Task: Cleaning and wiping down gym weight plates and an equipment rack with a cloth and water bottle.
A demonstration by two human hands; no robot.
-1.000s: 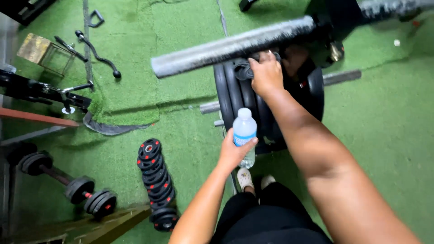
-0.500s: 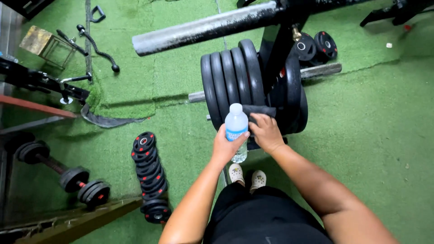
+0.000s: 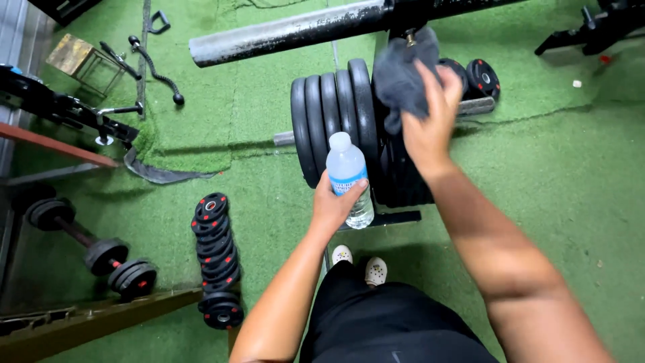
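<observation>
clear water bottle (image 3: pixel 347 176) in left hand (image 3: pixel 330 205), capped

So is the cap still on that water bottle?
Yes, the white cap sits on the clear water bottle gripped upright in the left hand.

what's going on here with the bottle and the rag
A person stands on green turf in a gym, looking down. Their left hand grips a clear plastic water bottle with a blue label, held upright. Their right hand presses a dark grey cloth against the rack over a row of big black weight plates. A stack of small plates lies on the floor to the left.
</observation>
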